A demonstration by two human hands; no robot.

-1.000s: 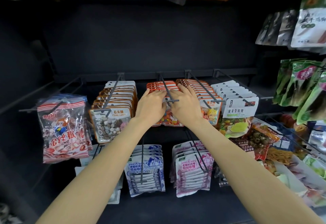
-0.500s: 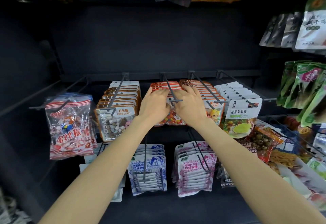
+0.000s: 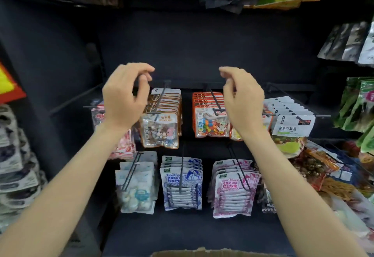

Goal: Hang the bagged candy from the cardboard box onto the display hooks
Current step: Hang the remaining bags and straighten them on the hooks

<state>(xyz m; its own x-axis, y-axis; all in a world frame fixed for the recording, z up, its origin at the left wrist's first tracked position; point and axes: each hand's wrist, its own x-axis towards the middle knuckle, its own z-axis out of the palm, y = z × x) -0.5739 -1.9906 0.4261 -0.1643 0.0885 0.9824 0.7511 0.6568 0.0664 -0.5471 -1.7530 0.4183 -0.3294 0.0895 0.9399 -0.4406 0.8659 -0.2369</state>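
Candy bags hang in two rows of display hooks on a dark shelf wall. Five stacks fill the upper row, left to right: a red-and-white bag (image 3: 119, 147) largely hidden behind the left forearm, a stack of stone-candy bags (image 3: 159, 131), an orange-edged stack of coloured candy (image 3: 211, 122), a stack mostly hidden behind the right wrist, and a white-topped stack (image 3: 291, 127). Three stacks show plainly in the lower row: pale blue-and-white bags (image 3: 136, 188), blue-printed bags (image 3: 182, 184) and pink-printed bags (image 3: 234, 192). How many bags each stack holds cannot be told. The left hand (image 3: 125, 97) and right hand (image 3: 241, 99) are raised side by side above the upper row, well apart, backs to the camera, fingers loosely curled toward each other and holding nothing. The cardboard box (image 3: 212, 252) shows only its torn rim at the bottom edge.
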